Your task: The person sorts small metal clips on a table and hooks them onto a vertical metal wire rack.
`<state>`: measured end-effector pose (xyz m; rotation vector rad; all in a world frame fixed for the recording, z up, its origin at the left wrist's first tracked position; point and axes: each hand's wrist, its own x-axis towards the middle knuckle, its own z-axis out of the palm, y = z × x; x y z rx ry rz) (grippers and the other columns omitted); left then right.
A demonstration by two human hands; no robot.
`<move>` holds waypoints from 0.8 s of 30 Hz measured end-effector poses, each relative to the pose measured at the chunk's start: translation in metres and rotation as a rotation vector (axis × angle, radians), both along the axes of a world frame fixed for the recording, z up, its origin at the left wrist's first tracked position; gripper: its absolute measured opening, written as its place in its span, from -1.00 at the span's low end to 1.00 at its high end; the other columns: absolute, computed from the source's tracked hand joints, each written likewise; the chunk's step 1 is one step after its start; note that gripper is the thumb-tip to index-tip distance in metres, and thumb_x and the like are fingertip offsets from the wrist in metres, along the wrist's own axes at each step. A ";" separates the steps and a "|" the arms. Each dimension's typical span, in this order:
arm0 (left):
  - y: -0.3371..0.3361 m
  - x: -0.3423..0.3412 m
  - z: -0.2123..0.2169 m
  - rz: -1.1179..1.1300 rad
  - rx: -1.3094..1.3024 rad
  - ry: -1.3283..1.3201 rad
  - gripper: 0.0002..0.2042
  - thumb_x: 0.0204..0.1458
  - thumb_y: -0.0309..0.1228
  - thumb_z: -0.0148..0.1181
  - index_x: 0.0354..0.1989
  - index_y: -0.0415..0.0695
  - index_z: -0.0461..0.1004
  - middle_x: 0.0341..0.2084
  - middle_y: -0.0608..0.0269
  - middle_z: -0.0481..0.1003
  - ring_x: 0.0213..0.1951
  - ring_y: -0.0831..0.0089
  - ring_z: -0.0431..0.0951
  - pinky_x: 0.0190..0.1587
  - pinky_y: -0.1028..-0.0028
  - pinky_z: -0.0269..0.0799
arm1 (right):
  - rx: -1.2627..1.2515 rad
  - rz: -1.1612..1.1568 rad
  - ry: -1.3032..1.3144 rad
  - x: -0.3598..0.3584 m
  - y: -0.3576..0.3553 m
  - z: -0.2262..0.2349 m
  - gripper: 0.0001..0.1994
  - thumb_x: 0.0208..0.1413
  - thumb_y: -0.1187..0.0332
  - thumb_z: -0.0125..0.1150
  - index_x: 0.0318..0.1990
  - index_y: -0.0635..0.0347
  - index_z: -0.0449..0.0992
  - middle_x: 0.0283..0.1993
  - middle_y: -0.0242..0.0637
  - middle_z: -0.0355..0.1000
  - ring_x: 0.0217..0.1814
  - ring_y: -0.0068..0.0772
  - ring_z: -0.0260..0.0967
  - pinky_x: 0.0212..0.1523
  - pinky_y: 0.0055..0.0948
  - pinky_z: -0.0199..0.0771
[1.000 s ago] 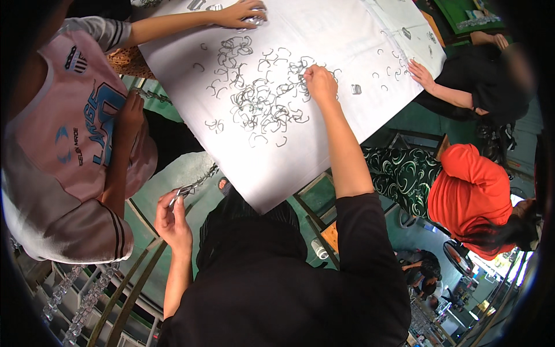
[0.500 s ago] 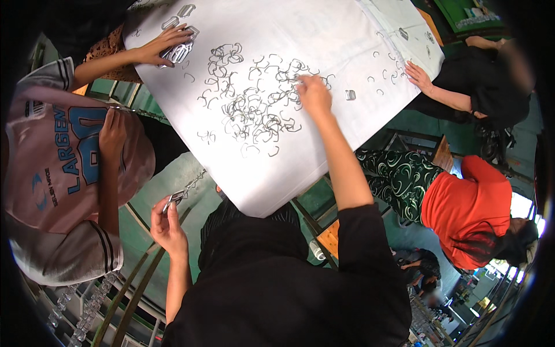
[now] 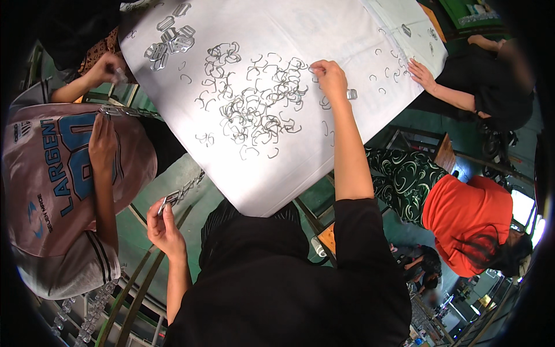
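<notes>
The chain [image 3: 176,198] was pinched at nine o'clock by the upright left hand [image 3: 166,233]. At one, the right arm [image 3: 351,150] was stretched over the table [image 3: 254,188], the right hand [image 3: 331,81] bunched beside the hooks [image 3: 254,110]; whether one was held could not be told.

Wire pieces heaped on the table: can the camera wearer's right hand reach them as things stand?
Probably yes: the right hand appears just beside the wire pieces, and nothing visible stands between.

Curved pieces [image 3: 247,113] — smooth, seemingly metal.
</notes>
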<state>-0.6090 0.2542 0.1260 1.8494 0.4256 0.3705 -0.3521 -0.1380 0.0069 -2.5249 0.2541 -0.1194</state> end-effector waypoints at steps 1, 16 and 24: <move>0.000 0.000 0.000 -0.001 -0.006 -0.006 -0.87 0.10 -0.61 0.06 -0.18 -0.32 0.42 -0.28 0.25 0.44 -0.25 0.60 0.39 -0.13 0.62 0.29 | -0.028 0.025 0.033 0.002 0.004 0.003 -0.89 0.03 0.38 0.14 -0.32 0.00 0.59 -0.26 -0.29 0.44 -0.20 -0.26 0.42 -0.21 -0.28 0.41; -0.001 0.001 0.001 0.019 -0.011 -0.032 -0.88 0.10 -0.61 0.06 -0.19 -0.32 0.42 -0.28 0.25 0.44 -0.26 0.61 0.39 -0.15 0.63 0.29 | -0.177 0.100 0.204 0.011 0.039 0.008 -0.86 0.01 0.26 0.22 -0.33 0.09 0.54 -0.21 -0.26 0.43 -0.18 -0.20 0.43 -0.18 -0.24 0.41; 0.005 -0.007 0.002 0.036 -0.057 -0.024 -0.85 0.09 -0.63 0.07 -0.16 -0.32 0.43 -0.25 0.25 0.46 -0.23 0.60 0.43 -0.15 0.64 0.32 | 0.234 0.060 0.105 -0.025 0.037 0.000 -0.82 0.05 0.30 0.19 -0.28 0.22 0.50 -0.33 -0.21 0.50 -0.32 -0.28 0.45 -0.27 -0.35 0.41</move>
